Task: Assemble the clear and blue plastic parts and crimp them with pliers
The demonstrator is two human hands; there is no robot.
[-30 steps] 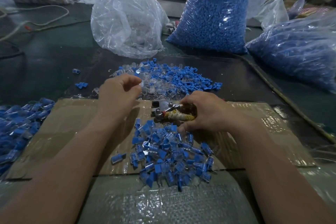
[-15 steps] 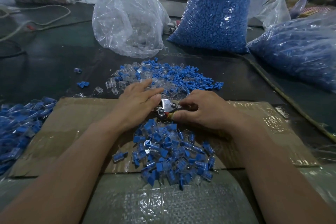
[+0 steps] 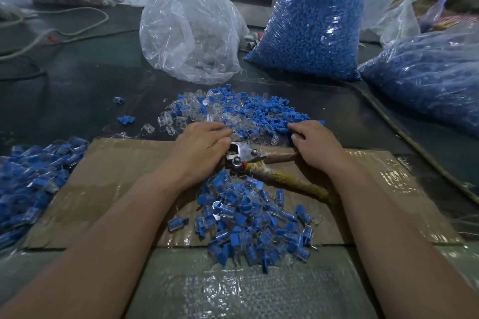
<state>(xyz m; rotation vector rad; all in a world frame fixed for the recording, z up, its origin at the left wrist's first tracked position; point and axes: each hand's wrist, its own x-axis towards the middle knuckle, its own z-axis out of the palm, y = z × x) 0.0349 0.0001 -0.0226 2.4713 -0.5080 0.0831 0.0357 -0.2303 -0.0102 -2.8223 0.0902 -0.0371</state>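
The metal pliers (image 3: 246, 154) lie on the cardboard sheet (image 3: 116, 176) with their tape-wrapped handles (image 3: 290, 181) spread apart. My left hand (image 3: 202, 149) lies over the pliers' jaws with its fingers nearly straight, hiding whatever is in them. My right hand (image 3: 315, 145) is off the handles. Its fingers curl down into the near right edge of the loose pile of clear and blue parts (image 3: 241, 114); what they hold is hidden. A heap of assembled clear-and-blue pieces (image 3: 248, 217) sits on the cardboard between my forearms.
More assembled pieces (image 3: 31, 176) lie heaped at the left edge. Behind the loose pile stand a nearly empty clear bag (image 3: 191, 33) and a full bag of blue parts (image 3: 308, 33). Another blue-filled bag (image 3: 427, 77) lies at the right. A cord (image 3: 414, 142) runs along the right.
My right hand let go of the pliers' handles, which now lie spread, and moved up into the loose pile. My left hand came from the pile to the pliers' jaws.
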